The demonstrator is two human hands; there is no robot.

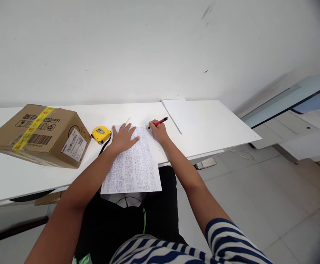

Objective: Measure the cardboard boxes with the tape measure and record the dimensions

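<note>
- Written sheet [132, 170]: lies on the table [203, 141], near edge overhanging; the unsupported part may crease if the body leans in.
- Left hand [124, 138]: flat on the sheet, fingers spread, gripping nothing; reduced pressure may allow skewing.
- Right hand [158, 130]: closed around a red-and-black pen [162, 121] at the sheet's upper right; a slip may mark the table.
- Carton [46, 134]: taped closed, beside the tape measure [101, 135]; contents not visible.
</note>
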